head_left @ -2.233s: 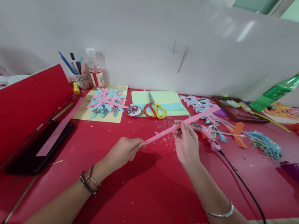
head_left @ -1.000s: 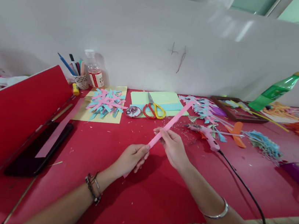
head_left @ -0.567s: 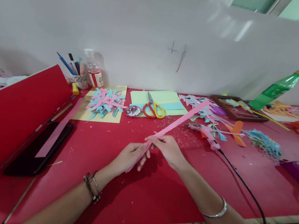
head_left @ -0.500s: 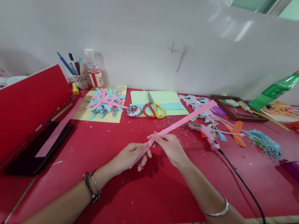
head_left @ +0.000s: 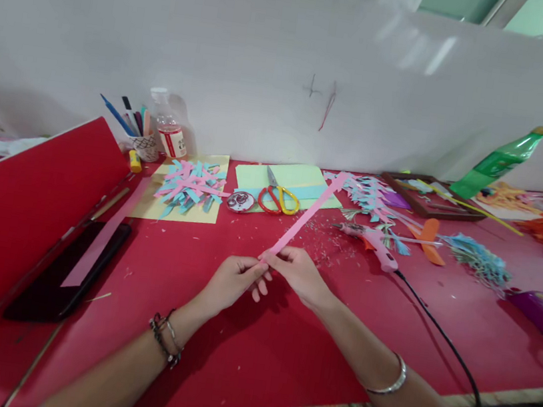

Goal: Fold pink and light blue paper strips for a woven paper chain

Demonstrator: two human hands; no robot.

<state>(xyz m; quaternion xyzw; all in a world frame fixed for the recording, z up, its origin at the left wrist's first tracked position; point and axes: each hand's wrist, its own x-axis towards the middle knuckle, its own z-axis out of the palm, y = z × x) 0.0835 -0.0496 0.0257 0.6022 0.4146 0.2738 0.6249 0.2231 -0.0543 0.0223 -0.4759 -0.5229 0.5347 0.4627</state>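
A long pink paper strip (head_left: 306, 216) is pinched between both hands over the red table, its free end pointing up and to the right. My left hand (head_left: 236, 281) is closed on the strip's near end, thumb on top. My right hand (head_left: 298, 273) pinches it just beside the left fingers, and the two hands touch or nearly touch. The near end is hidden by the fingers. Beyond the hands lie scissors (head_left: 279, 199) with red and yellow handles. A pink glue gun (head_left: 372, 241) rests to the right. Another pink strip (head_left: 98, 246) lies across a black phone (head_left: 103, 267) at left.
Cut pink and blue paper pieces (head_left: 190, 185) are heaped on a yellow sheet. A red board (head_left: 22, 215) leans at left. The glue gun's black cord (head_left: 440, 328) runs to the front edge. A green bottle (head_left: 499, 165) tilts at the back right, beside a brown tray (head_left: 426, 212).
The near end of the pink strip, which stuck out below my left hand, is now within the fingers. My right hand has moved slightly left and down, closer to the left one.
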